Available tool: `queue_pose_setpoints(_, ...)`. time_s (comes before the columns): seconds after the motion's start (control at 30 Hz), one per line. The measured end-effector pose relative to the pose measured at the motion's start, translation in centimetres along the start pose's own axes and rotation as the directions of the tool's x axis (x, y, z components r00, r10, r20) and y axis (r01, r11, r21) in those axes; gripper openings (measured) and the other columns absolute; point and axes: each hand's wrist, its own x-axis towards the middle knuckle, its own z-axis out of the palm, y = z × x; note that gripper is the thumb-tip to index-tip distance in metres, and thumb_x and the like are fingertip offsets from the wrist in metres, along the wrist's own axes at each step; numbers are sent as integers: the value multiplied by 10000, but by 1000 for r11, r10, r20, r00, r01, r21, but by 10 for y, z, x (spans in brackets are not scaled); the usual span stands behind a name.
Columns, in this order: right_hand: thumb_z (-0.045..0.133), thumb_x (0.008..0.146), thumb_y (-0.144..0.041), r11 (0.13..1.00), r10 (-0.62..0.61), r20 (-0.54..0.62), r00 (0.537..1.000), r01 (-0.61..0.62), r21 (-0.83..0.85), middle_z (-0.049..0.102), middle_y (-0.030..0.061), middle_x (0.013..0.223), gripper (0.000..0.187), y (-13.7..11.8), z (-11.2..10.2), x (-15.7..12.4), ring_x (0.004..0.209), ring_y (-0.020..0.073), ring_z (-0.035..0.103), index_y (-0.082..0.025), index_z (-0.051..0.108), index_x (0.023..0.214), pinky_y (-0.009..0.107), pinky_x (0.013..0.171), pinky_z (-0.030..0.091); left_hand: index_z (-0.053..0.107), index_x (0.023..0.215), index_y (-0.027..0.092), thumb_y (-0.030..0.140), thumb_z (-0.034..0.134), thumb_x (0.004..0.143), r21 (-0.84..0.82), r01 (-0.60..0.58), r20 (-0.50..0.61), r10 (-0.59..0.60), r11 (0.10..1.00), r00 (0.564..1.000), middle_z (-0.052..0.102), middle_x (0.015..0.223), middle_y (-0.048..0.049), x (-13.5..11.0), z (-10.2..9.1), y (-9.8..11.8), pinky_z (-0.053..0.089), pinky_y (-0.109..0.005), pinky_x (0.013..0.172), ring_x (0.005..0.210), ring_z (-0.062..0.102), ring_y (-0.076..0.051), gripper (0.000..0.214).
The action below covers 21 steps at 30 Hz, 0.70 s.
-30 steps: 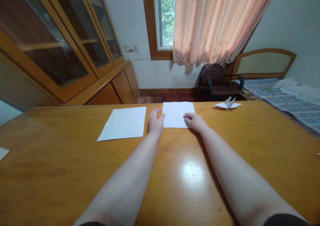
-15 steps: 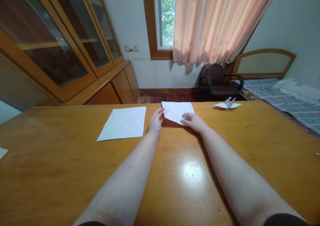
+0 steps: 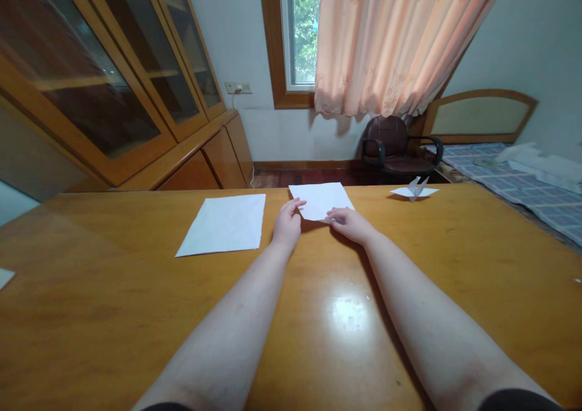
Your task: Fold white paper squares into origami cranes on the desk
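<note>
A white sheet of paper (image 3: pixel 319 197) is between my hands near the far edge of the table, its near side a little raised over a shadow. My left hand (image 3: pixel 288 222) grips the sheet's left side, with its fingers over the paper and the thumb below. At the near right corner, my right hand (image 3: pixel 349 224) pinches the paper. To the left lies a larger white sheet (image 3: pixel 225 224), flat and faintly creased. A folded paper crane (image 3: pixel 415 190) stands on the right, apart from my hands.
The wooden table (image 3: pixel 113 314) spans the foreground. The corner of another white sheet (image 3: pixel 4 276) shows at the left edge. Beyond the table are a glass-door cabinet (image 3: pixel 136 65), a dark office chair (image 3: pixel 391 144) and a bed (image 3: pixel 522 180).
The sheet between my hands has turned slightly and shifted a little left and away. My left hand has moved slightly right, with its fingers farther over the paper.
</note>
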Motion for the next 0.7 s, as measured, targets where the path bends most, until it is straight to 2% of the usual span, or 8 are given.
queue_pose_setpoints(0.07, 549, 771, -142, 1000, -2, -29, 1000, 3, 21, 696, 45, 1039, 227, 1, 0, 0, 1039, 190, 604, -227, 730, 880, 349, 980, 410, 672, 1081, 206, 9, 416, 719, 196, 12, 31, -18, 980, 999, 582, 1270, -47, -1, -2, 0, 360, -346, 1071, 1195, 501, -190, 485)
queue_pose_setpoints(0.13, 546, 764, -139, 999, 26, -55, 998, -24, 35, 704, 34, 1005, 222, -1, -2, -1, 974, 177, 623, -226, 729, 855, 317, 931, 439, 674, 1101, 235, 39, 455, 746, 391, 44, 67, -76, 919, 995, 583, 1272, -52, -2, -3, 0, 366, -387, 1056, 1199, 492, -230, 461)
queue_pose_setpoints(0.23, 538, 779, -182, 995, 101, -101, 990, -98, 36, 717, 27, 914, 202, -5, -6, -2, 850, 168, 636, -221, 721, 855, 291, 830, 467, 653, 1147, 294, 121, 511, 788, 543, 58, 109, -139, 838, 984, 549, 1323, -34, -5, -3, 0, 354, -438, 1046, 1242, 445, -274, 423)
queue_pose_setpoints(0.37, 518, 797, -228, 993, 120, -167, 979, -121, 4, 704, 30, 790, 187, -10, -11, -3, 734, 160, 616, -186, 700, 795, 262, 705, 454, 641, 1160, 330, 264, 556, 824, 550, 14, 134, -104, 835, 985, 515, 1364, -3, -4, -2, -2, 318, -443, 1064, 1292, 387, -275, 353)
queue_pose_setpoints(0.5, 519, 803, -265, 989, 144, -197, 970, -144, 14, 689, 29, 751, 186, -9, -11, -3, 703, 157, 605, -175, 679, 773, 255, 673, 443, 695, 1030, 282, 267, 488, 867, 502, -20, 138, -57, 865, 989, 630, 1215, -5, -2, -3, 1, 322, -400, 1057, 1247, 442, -237, 265)
queue_pose_setpoints(0.63, 532, 823, -343, 985, 171, -195, 966, -160, 70, 699, 39, 817, 218, -9, -10, -3, 732, 162, 621, -180, 671, 862, 254, 685, 457, 678, 935, 202, 325, 440, 894, 444, -70, 122, 17, 893, 992, 688, 997, -71, -1, -9, 9, 412, -341, 923, 1035, 576, -218, 271)
queue_pose_setpoints(0.7, 592, 790, -357, 984, 169, -175, 970, -157, 78, 708, 42, 891, 241, -11, -11, -3, 783, 171, 632, -192, 665, 949, 257, 712, 462, 656, 917, 193, 378, 406, 911, 410, -62, 115, 16, 910, 993, 688, 934, -74, -2, -11, 12, 439, -311, 826, 921, 605, -205, 311)
